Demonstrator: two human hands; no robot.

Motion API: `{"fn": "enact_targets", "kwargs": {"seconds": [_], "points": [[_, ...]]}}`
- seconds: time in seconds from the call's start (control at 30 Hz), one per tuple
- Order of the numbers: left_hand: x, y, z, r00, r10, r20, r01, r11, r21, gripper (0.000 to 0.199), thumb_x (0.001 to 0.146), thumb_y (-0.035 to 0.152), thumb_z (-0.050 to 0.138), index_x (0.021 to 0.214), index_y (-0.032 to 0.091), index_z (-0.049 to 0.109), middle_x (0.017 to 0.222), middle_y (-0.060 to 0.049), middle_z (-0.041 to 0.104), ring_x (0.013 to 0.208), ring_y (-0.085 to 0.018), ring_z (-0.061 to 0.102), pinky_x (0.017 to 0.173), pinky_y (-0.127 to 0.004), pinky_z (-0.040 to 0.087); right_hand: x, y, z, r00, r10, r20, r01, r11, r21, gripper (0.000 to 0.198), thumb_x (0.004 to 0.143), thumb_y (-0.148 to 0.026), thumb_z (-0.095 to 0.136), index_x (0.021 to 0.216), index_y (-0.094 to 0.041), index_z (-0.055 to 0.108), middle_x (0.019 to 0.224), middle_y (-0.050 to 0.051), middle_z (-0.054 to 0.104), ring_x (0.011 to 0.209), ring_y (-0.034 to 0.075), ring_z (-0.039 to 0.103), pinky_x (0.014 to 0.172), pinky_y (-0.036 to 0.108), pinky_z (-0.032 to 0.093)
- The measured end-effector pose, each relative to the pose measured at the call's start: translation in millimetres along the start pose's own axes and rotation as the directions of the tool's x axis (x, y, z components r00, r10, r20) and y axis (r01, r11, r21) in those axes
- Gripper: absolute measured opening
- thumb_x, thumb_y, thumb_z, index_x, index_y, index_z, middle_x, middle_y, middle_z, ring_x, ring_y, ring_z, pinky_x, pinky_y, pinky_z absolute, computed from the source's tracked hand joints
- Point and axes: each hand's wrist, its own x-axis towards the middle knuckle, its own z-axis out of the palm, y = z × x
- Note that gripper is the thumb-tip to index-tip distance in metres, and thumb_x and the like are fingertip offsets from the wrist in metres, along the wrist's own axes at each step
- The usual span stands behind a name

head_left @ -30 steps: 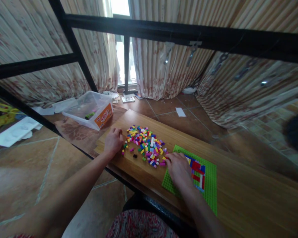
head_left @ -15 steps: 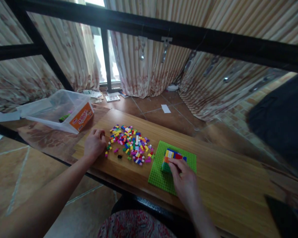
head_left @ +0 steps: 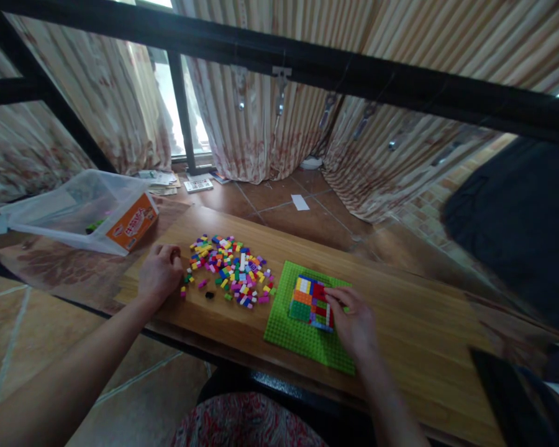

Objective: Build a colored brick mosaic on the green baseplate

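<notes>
On the wooden tabletop lies a green studded baseplate (head_left: 279,332) carrying a low block of toy bricks (head_left: 302,310) in orange, green, red, blue, yellow and white. My right hand (head_left: 358,323) is at the block's right side, thumb and fingertips closed together against its red bricks. Whether a loose brick is between them is hidden. A pile of loose toy bricks (head_left: 235,267) in many colours spreads to the left of the baseplate. At that pile's left edge rests my left hand (head_left: 161,273), its fingers curled in; what they hold, if anything, cannot be seen.
A clear plastic bin (head_left: 74,230) with an orange label stands past the table's left end. Above and beyond the table runs a black metal bar (head_left: 307,59), with curtains behind. Papers (head_left: 198,185) lie on the floor, and a dark padded shape (head_left: 517,230) is at right.
My right hand has shifted from the block's left, orange part to its red right side, uncovering more of the top. My left hand stays by the pile. The view has turned slightly right.
</notes>
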Motion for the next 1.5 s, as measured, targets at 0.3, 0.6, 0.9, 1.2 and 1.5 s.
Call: {"fn": "enact_targets", "kwargs": {"seconds": [0.3, 0.6, 0.9, 1.2, 1.5], "points": [[-1.7, 3.4, -3.1, 1.0, -0.014, 0.004, 0.014, 1.0, -0.014, 0.03, 0.085, 0.026, 0.044, 0.103, 0.019, 0.067, 0.114, -0.01, 0.061, 0.095, -0.025, 0.061, 0.082, -0.036, 0.049, 6.5, 2.5, 4.9, 0.997, -0.038, 0.07, 0.043, 0.996, -0.078, 0.029, 0.087, -0.037, 0.051, 0.086, -0.023, 0.077, 0.093, 0.007, 0.071, 0.089, 0.022, 0.063, 0.085, 0.039, 0.049], [-1.5, 2.9, -1.3, 1.0, -0.009, -0.014, 0.008, 1.0, -0.017, 0.03, 0.085, 0.026, 0.044, 0.103, 0.019, 0.067, 0.113, -0.01, 0.062, 0.096, -0.025, 0.061, 0.082, -0.035, 0.048, 17.8, -5.0, -1.4, 0.986, 0.044, 0.161, -0.032, 0.996, -0.081, 0.025, 0.081, -0.035, 0.055, 0.082, -0.022, 0.076, 0.09, 0.005, 0.074, 0.085, 0.021, 0.066, 0.084, 0.038, 0.05], [-1.4, 2.4, -0.5, 1.0, -0.008, -0.008, 0.008, 1.0, -0.02, 0.03, 0.086, 0.028, 0.042, 0.103, 0.019, 0.066, 0.112, -0.01, 0.061, 0.096, -0.025, 0.061, 0.081, -0.035, 0.049, 14.2, -7.4, -1.3, 0.983, 0.121, 0.135, -0.109, 0.99, -0.094, 0.029, 0.08, -0.036, 0.055, 0.094, -0.021, 0.075, 0.09, 0.006, 0.076, 0.08, 0.021, 0.068, 0.08, 0.038, 0.051], [-1.2, 1.4, 0.3, 1.0, -0.012, -0.014, 0.011, 0.999, -0.031, 0.028, 0.086, 0.027, 0.043, 0.1, 0.02, 0.066, 0.112, -0.009, 0.061, 0.097, -0.024, 0.061, 0.082, -0.034, 0.048, 10.2, 1.1, -5.6, 0.981, 0.195, 0.027, -0.192, 0.978, -0.08, 0.033, 0.08, -0.045, 0.055, 0.091, -0.02, 0.074, 0.091, 0.008, 0.076, 0.081, 0.024, 0.068, 0.08, 0.039, 0.05], [-0.9, 1.3, 0.6, 1.0, -0.007, -0.018, 0.007, 1.0, -0.019, 0.029, 0.086, 0.027, 0.043, 0.102, 0.02, 0.066, 0.112, -0.01, 0.061, 0.096, -0.025, 0.061, 0.08, -0.034, 0.048, 9.3, 2.5, 3.8, 0.982, 0.19, -0.007, -0.19, 0.976, -0.103, 0.034, 0.077, -0.05, 0.057, 0.081, -0.019, 0.071, 0.083, 0.008, 0.072, 0.077, 0.023, 0.063, 0.076, 0.038, 0.046]]}}
